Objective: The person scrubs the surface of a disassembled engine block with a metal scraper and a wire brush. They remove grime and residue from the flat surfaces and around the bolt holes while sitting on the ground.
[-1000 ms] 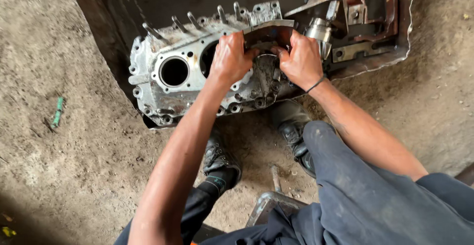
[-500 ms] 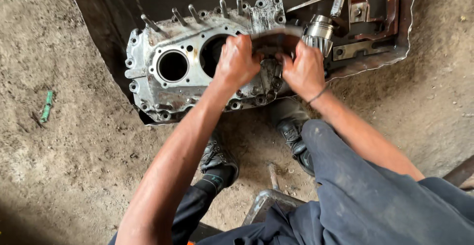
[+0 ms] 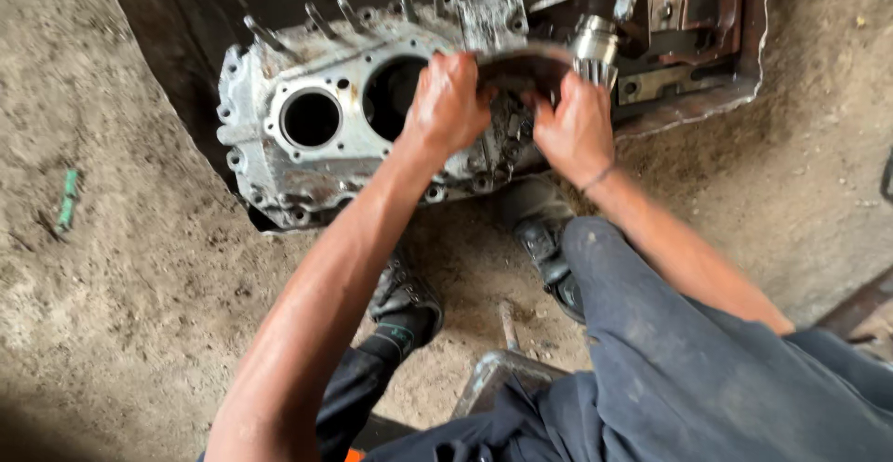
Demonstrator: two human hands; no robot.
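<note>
A greasy metal gear housing (image 3: 279, 160) with two round bores lies on the dirt floor, studs sticking up along its far rim. My left hand (image 3: 448, 104) and my right hand (image 3: 577, 127) both grip a dark curved metal part (image 3: 521, 57), lifted a little above the right end of the housing. What the part joins to underneath is hidden by my hands. A bright splined shaft end (image 3: 595, 48) stands just right of it.
A dark metal tray (image 3: 707, 34) holds the housing and other rusty parts at the top. My two black shoes (image 3: 544, 234) stand just below the housing. A green object (image 3: 67, 200) lies on the dirt at left. A metal stool edge (image 3: 493, 374) is under me.
Both hands have tilted and raised the curved part off the housing's right end. The view has shifted slightly, so the housing sits lower left.
</note>
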